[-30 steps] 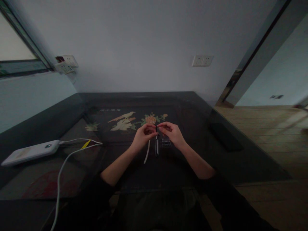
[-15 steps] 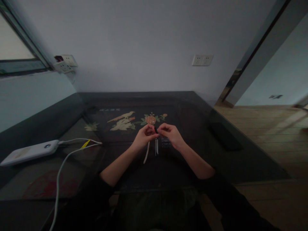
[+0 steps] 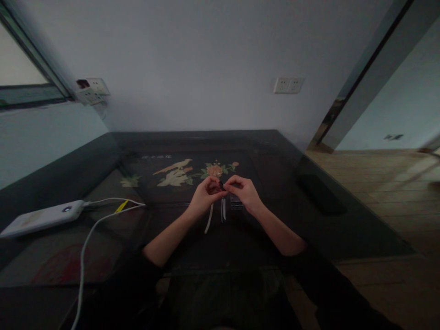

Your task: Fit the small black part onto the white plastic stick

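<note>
My left hand point(image 3: 201, 198) pinches a small black piece point(image 3: 221, 184) between thumb and fingertips. From the right, my right hand point(image 3: 246, 196) has its thumb and forefinger closed at the same piece. Its exact kind is too small and dark to make out. Below the fingers a white strip point(image 3: 209, 220) slants down toward me. Beside it run thin black-and-white strips point(image 3: 223, 211), whose upper ends are hidden by the hands. A small, shiny, see-through item point(image 3: 236, 203) lies on the table next to my right hand.
On the dark table point(image 3: 268, 243) at left lies a white power bank point(image 3: 44, 217) with a white cable point(image 3: 90, 233) curving to the front edge. A flat black object point(image 3: 321, 195) rests at right. Wall sockets point(image 3: 288, 85) are behind the table.
The black piece has tilted slightly between my fingertips, and the fingers have shifted a little. Both hands otherwise hold their place.
</note>
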`<state>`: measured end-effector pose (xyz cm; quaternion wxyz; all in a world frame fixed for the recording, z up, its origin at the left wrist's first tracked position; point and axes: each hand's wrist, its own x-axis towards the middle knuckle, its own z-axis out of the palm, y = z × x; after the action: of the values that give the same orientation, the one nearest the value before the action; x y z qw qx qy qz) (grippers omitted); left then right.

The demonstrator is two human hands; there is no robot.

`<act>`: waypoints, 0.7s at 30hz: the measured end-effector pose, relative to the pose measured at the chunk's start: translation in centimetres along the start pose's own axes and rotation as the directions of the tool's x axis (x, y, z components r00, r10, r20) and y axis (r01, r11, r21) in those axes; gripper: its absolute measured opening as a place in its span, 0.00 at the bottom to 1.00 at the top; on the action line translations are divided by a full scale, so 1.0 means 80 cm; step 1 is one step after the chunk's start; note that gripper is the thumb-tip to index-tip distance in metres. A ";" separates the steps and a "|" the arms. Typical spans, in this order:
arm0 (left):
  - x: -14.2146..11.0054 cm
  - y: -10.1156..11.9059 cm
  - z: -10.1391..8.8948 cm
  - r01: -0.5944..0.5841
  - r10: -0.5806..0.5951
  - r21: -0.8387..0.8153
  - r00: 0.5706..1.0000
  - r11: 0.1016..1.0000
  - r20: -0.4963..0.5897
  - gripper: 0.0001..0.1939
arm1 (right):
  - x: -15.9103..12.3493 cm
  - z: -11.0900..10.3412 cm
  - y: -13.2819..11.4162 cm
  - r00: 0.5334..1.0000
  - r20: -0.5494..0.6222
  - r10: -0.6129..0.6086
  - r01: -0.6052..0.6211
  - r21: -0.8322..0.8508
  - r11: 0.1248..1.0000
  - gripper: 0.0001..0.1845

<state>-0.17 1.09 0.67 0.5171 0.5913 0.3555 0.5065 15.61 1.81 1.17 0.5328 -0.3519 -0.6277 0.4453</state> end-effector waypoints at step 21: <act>0.004 0.006 -0.011 -0.091 0.098 0.128 0.994 0.988 -0.048 0.07 | 0.003 -0.010 0.003 0.962 0.134 0.236 -0.246 0.063 0.967 0.12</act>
<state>-1.01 1.51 1.17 0.4444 0.6251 0.3720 0.5229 16.36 2.27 1.06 0.4476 -0.3755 -0.5944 0.5526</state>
